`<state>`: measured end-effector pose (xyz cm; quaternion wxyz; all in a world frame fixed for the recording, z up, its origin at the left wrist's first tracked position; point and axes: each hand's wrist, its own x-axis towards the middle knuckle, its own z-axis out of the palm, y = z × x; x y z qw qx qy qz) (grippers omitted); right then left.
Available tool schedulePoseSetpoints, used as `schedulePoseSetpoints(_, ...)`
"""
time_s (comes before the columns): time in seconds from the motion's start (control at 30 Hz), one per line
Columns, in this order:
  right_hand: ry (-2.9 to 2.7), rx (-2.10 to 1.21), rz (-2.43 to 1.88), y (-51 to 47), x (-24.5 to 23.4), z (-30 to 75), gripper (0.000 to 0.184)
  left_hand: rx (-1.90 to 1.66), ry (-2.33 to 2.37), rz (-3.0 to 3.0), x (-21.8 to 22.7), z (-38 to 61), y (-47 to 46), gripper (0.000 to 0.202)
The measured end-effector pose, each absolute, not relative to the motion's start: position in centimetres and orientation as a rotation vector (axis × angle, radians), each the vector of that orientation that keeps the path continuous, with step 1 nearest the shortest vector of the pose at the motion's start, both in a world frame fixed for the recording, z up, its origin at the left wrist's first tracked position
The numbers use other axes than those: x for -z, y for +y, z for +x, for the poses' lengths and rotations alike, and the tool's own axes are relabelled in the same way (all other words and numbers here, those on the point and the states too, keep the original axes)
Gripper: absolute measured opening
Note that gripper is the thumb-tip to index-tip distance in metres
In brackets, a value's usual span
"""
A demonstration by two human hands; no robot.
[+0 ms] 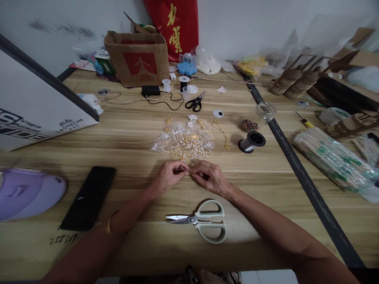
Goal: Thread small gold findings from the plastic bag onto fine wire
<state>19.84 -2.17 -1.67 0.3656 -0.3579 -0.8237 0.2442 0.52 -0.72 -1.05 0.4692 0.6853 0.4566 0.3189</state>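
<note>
My left hand point(173, 173) and my right hand point(211, 177) meet fingertip to fingertip over the wooden table point(133, 181). Both are closed in a pinch; whatever lies between the fingers is too small to name. Just beyond them spreads a pile of small gold and silver jewelry findings point(191, 146), some loose and some in clear bags. Right of the pile lies a gold chain point(223, 134), and farther right stands a black spool of thin wire point(251, 142). Nearer my body, pale-handled scissors point(197, 221) rest partly open, blades pointing left.
Black scissors point(196, 102), small spools point(184, 83) and a cardboard box point(139, 59) stand farther back. At left are a black phone point(89, 199) and a purple object point(32, 193). A plastic-wrapped bundle of sticks point(331, 157) lies at right, beyond a dark strip point(302, 181).
</note>
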Motion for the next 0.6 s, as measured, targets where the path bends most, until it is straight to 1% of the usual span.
schedulePoseSetpoints(0.17, -2.127, -0.601, -0.933, -2.12, 1.80, 19.87, 0.011, -0.815, 1.100, 1.567, 1.28, 0.30, -0.53, 0.008)
schedulePoseSetpoints(0.33, -2.141, -0.570, -0.938, -2.17, 1.96, 19.95, 0.015, -0.847, 1.074, 1.403, 1.08, 0.01, -0.22, 0.014)
schedulePoseSetpoints(0.6, -2.191, -0.441, -1.002, -2.48, 1.69, 19.92, 0.018, -0.842, 1.075, 1.364, 0.49, 0.08, -0.34, 0.017)
